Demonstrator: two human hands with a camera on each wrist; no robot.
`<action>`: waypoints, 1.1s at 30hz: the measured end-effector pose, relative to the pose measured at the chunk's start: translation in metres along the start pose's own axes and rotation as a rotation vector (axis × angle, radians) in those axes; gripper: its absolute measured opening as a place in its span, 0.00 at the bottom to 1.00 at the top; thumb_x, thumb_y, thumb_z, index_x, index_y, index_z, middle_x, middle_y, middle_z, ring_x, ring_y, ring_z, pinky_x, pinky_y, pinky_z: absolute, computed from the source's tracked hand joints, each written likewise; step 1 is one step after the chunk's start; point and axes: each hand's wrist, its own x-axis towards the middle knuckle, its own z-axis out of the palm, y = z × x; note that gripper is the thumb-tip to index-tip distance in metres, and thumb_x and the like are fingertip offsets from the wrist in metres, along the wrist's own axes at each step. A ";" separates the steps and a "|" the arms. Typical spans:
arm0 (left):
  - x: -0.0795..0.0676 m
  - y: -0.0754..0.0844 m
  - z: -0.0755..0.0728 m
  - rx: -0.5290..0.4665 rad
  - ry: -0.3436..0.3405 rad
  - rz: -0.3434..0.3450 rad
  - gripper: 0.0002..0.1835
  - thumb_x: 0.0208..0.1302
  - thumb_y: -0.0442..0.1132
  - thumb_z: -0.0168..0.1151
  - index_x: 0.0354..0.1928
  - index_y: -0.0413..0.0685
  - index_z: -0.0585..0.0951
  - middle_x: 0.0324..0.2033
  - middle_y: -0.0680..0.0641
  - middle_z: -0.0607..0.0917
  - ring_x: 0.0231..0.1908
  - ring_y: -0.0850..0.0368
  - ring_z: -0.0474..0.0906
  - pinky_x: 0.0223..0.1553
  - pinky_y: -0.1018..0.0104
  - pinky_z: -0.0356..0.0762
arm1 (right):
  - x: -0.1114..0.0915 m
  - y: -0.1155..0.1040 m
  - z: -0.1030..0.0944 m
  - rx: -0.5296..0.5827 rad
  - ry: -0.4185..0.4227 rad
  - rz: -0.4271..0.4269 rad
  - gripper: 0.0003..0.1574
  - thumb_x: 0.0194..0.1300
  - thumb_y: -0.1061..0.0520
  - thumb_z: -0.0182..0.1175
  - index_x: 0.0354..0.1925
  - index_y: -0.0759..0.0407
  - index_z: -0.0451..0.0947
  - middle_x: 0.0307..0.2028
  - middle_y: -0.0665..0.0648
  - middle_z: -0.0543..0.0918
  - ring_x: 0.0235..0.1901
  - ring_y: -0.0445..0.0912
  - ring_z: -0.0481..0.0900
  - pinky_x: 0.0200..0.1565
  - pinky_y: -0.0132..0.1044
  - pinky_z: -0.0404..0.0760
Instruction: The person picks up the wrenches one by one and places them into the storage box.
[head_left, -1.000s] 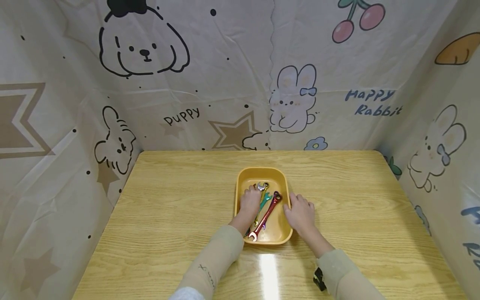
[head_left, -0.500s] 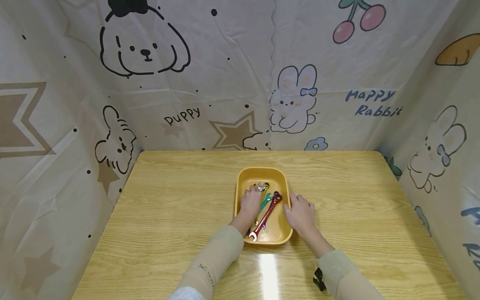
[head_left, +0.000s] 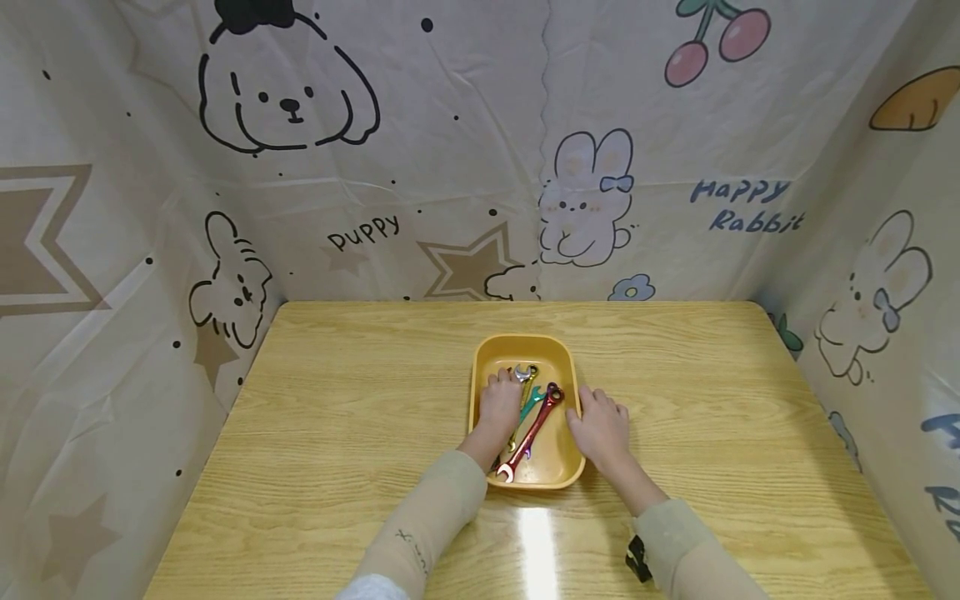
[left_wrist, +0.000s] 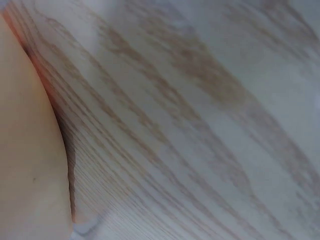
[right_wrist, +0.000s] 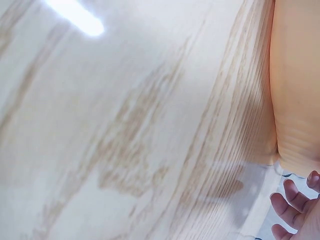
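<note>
A yellow tray (head_left: pixel 555 357) on the table holds several coloured combination wrenches. My left hand (head_left: pixel 501 404) reaches inside along the left wall, back upward, its fingertips beside a silver wrench head (head_left: pixel 522 373). What lies under that palm is hidden, and I cannot tell whether the fingers grip a wrench. A red wrench (head_left: pixel 531 435) slants over a teal wrench (head_left: pixel 531 402) right of this hand. My right hand (head_left: pixel 602 427) is at the tray's right wall, thumb and forefinger at the rim. In the right wrist view its fingers (right_wrist: pixel 289 210) are loosely bent and apart.
The wood-grain table (head_left: pixel 360 400) extends on both sides of the tray. A printed cloth (head_left: pixel 420 192) hangs behind and at both sides. A black strap piece (head_left: pixel 638 558) shows by the right sleeve. In the left wrist view, only the forearm (left_wrist: pixel 30 150) and tabletop show.
</note>
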 end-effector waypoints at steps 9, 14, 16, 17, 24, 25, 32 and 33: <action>0.000 -0.001 -0.007 -0.053 0.027 0.010 0.15 0.58 0.37 0.57 0.48 0.48 0.80 0.33 0.45 0.77 0.33 0.53 0.74 0.22 0.67 0.75 | 0.000 0.001 0.001 -0.003 -0.001 0.005 0.23 0.62 0.49 0.50 0.51 0.60 0.69 0.44 0.65 0.75 0.46 0.61 0.72 0.52 0.58 0.61; -0.001 -0.002 -0.014 -0.093 0.066 0.016 0.14 0.57 0.39 0.58 0.46 0.47 0.81 0.34 0.45 0.77 0.34 0.52 0.75 0.23 0.66 0.75 | 0.000 0.002 0.001 -0.006 -0.001 0.007 0.23 0.61 0.49 0.49 0.50 0.60 0.69 0.43 0.65 0.75 0.46 0.60 0.72 0.51 0.57 0.61; -0.002 -0.003 -0.017 -0.125 0.075 0.015 0.13 0.58 0.41 0.59 0.44 0.46 0.81 0.34 0.45 0.77 0.34 0.52 0.74 0.24 0.66 0.75 | 0.000 0.002 0.001 -0.004 0.000 0.008 0.22 0.61 0.49 0.50 0.50 0.60 0.69 0.43 0.65 0.75 0.46 0.60 0.72 0.51 0.57 0.61; -0.002 -0.004 -0.018 -0.141 0.076 0.014 0.13 0.58 0.42 0.59 0.44 0.46 0.81 0.34 0.44 0.77 0.34 0.52 0.74 0.25 0.65 0.76 | 0.000 0.002 0.001 -0.003 0.001 0.009 0.23 0.61 0.49 0.50 0.50 0.60 0.69 0.43 0.65 0.75 0.46 0.60 0.72 0.51 0.58 0.61; -0.008 -0.010 -0.028 -0.266 0.171 0.022 0.14 0.56 0.42 0.63 0.43 0.43 0.81 0.33 0.44 0.77 0.32 0.51 0.74 0.27 0.64 0.74 | -0.001 0.000 0.001 0.022 0.008 0.018 0.23 0.61 0.49 0.51 0.51 0.60 0.70 0.42 0.64 0.76 0.46 0.60 0.72 0.52 0.57 0.61; -0.009 -0.011 -0.031 -0.289 0.183 0.020 0.14 0.55 0.42 0.63 0.43 0.43 0.80 0.33 0.44 0.77 0.32 0.51 0.73 0.28 0.64 0.74 | -0.001 -0.001 0.000 0.029 0.010 0.019 0.23 0.61 0.49 0.51 0.50 0.60 0.70 0.42 0.64 0.76 0.46 0.60 0.73 0.52 0.57 0.61; -0.010 -0.027 -0.047 -0.359 0.219 -0.021 0.16 0.54 0.41 0.64 0.45 0.44 0.80 0.30 0.46 0.76 0.30 0.51 0.72 0.29 0.62 0.72 | -0.001 -0.001 0.001 0.097 0.081 0.000 0.19 0.58 0.50 0.55 0.43 0.61 0.67 0.39 0.62 0.73 0.43 0.57 0.71 0.51 0.54 0.63; -0.009 -0.030 -0.049 -0.359 0.222 -0.025 0.17 0.54 0.42 0.64 0.46 0.44 0.80 0.30 0.46 0.77 0.31 0.52 0.73 0.30 0.62 0.73 | -0.001 0.000 0.002 0.108 0.102 -0.008 0.20 0.57 0.50 0.55 0.43 0.61 0.67 0.39 0.62 0.73 0.43 0.57 0.71 0.51 0.53 0.64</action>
